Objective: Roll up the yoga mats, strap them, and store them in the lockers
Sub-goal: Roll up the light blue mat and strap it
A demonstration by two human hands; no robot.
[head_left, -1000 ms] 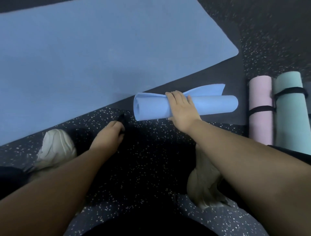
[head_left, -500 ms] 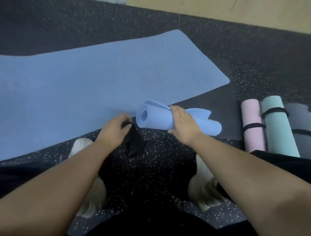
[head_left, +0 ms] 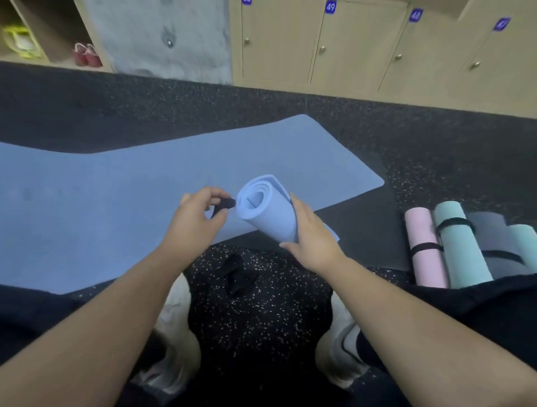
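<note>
Speckled black rubber floor (head_left: pixel 261 313), beige numbered lockers (head_left: pixel 348 49) behind. Item: rolled blue yoga mat (head_left: pixel 268 215), lifted and tilted, open end toward me; I saw my right hand (head_left: pixel 312 236) gripping its side. My left hand (head_left: pixel 194 220) pinched a black strap (head_left: pixel 223 204) beside that end. Beneath: unrolled blue mat (head_left: pixel 116 203). Right: strapped pink mat (head_left: pixel 425 247), teal mat (head_left: pixel 459 247). More straps (head_left: pixel 236 274) on the floor.

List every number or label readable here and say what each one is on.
"49": white digits on a blue tag atop a beige locker door.
The tag to its right looks like "48", blurred.
Tags at far right and far left: unreadable.
Nothing written on the mats or straps.
</note>
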